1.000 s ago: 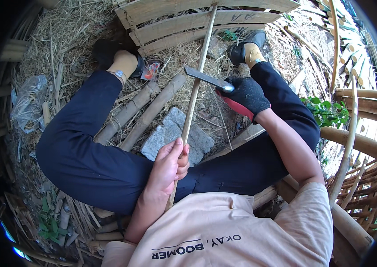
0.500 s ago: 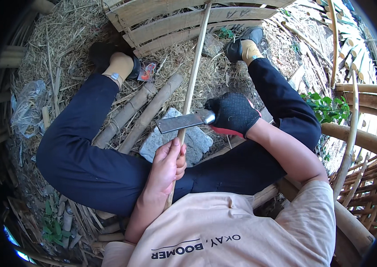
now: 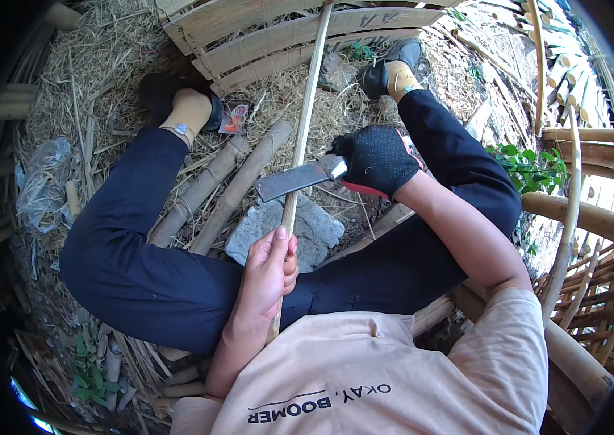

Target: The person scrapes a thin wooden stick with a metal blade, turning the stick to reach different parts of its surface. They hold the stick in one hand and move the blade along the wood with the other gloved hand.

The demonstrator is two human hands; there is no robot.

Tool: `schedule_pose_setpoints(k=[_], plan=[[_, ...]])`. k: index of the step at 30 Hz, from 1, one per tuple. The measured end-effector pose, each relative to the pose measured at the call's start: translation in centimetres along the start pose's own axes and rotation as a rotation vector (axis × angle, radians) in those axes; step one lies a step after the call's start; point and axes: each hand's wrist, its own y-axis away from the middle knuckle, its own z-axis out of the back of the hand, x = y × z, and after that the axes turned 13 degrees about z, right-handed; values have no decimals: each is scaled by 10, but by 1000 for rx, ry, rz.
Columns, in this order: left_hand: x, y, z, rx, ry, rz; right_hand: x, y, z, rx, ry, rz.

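My bare left hand (image 3: 272, 267) is wrapped around the lower part of a long, pale bamboo strip (image 3: 310, 98). The strip slants from my lap up to the wooden slats at the far side. In a black glove with red on its palm side, my right hand (image 3: 381, 162) grips a knife by its handle, which the fingers hide. The knife's broad, blunt-ended blade (image 3: 292, 182) points left and lies across the strip, just beyond my left hand. Beneath the strip, between my legs, sits a grey stone block (image 3: 249, 233).
Two bamboo poles (image 3: 245, 186) lie left of the stone. A slatted wooden crate (image 3: 263, 43) stands ahead between my feet. Dry straw covers the ground. Bamboo rails (image 3: 578, 217) and a woven basket (image 3: 596, 312) are at the right; a clear plastic bag (image 3: 44, 181) lies at the left.
The knife and my right hand have moved a little away from me along the strip. The strip's far end has shifted slightly left; my left hand keeps its grip.
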Motion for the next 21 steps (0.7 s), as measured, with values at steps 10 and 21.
schedule_pose_setpoints(k=[10, 21], plan=[[-2, 6, 0, 6, 18, 3, -55, -9, 3, -155, -47, -279], [-6, 4, 7, 265, 200, 145, 5, 10, 3, 9, -187, 71]])
